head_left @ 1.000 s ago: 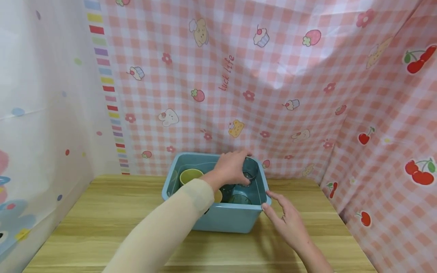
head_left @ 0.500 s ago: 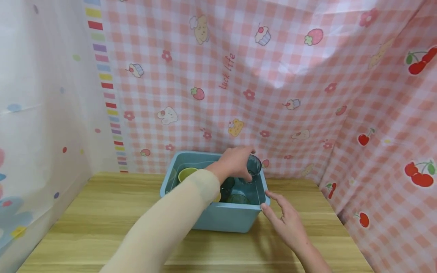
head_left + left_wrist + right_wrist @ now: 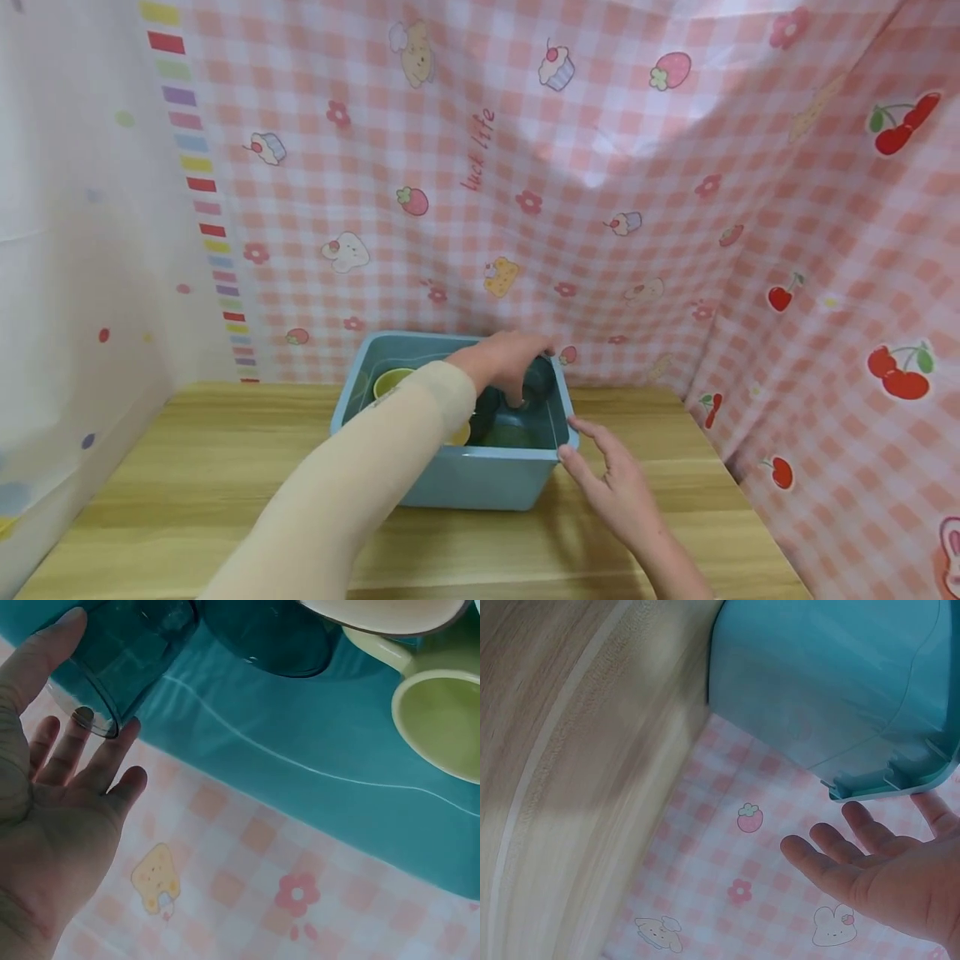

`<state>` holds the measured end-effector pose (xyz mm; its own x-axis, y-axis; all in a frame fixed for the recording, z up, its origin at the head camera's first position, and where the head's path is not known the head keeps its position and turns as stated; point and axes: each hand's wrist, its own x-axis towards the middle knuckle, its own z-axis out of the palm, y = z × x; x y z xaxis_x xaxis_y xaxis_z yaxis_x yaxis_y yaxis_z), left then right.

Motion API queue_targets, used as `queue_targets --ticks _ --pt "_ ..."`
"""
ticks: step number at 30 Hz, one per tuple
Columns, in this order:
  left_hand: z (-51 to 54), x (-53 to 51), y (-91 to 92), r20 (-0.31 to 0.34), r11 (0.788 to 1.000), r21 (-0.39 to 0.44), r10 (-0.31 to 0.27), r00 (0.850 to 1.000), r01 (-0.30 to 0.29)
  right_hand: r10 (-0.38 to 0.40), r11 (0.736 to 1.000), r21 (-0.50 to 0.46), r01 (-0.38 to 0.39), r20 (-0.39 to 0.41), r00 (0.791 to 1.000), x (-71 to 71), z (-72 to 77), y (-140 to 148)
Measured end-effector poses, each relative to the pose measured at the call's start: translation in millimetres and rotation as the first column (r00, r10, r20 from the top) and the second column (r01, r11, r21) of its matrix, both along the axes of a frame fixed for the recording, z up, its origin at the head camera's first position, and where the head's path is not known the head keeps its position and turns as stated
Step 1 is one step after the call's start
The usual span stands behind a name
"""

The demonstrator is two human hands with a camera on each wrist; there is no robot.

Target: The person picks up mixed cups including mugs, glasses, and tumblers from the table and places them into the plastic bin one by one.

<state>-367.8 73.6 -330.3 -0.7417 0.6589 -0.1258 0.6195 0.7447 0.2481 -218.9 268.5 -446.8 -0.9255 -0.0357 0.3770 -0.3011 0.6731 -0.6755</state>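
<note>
A blue plastic bin (image 3: 480,483) stands on the table. My left hand (image 3: 513,358) reaches into its back right corner and holds a clear drinking glass (image 3: 135,660) between thumb and fingers, close to the rim. One fingertip shows through that glass. Beside it in the left wrist view lie a second dark glass (image 3: 277,637), a cream-coloured cup (image 3: 390,611) and a green mug (image 3: 442,724). My right hand (image 3: 611,487) touches the bin's front right corner, fingers fairly straight, fingertips at the rim. My left forearm hides part of the bin.
The wooden table (image 3: 180,500) extends on both sides of the bin. Right behind the bin hangs a pink checked cloth (image 3: 450,125). A white cloth (image 3: 67,250) hangs along the left, and a checked one with cherries (image 3: 862,275) along the right.
The glass in my left hand rose and leaned right above the rim, then sank lower into the back right corner. My right hand stays at the corner. The view has shifted slightly.
</note>
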Motion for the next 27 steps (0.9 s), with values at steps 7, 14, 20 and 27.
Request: queue_targets --ticks 7,14,20,27 --pt "-11.1 -9.3 -2.0 0.019 0.999 -0.025 -0.027 0.999 0.027 -0.006 1.0 -0.013 0.005 -0.009 1.0 0.6 -0.5 -1.0" --pt "-16.3 -8.4 -2.5 -0.056 0.993 -0.119 -0.026 0.998 0.02 -0.012 1.0 -0.011 0.012 0.001 1.0 -1.2 -1.5 -0.3" --pt "-23.6 -9.1 -0.6 -0.033 0.988 -0.152 0.01 0.999 -0.015 0.0 0.999 -0.036 0.001 0.02 1.0 -1.5 -2.4 -0.1" --pt "-33.0 -10.0 1.7 -0.077 0.98 -0.197 0.017 0.997 -0.032 0.001 0.999 -0.048 -0.001 0.004 1.0 1.6 -1.0 -2.0"
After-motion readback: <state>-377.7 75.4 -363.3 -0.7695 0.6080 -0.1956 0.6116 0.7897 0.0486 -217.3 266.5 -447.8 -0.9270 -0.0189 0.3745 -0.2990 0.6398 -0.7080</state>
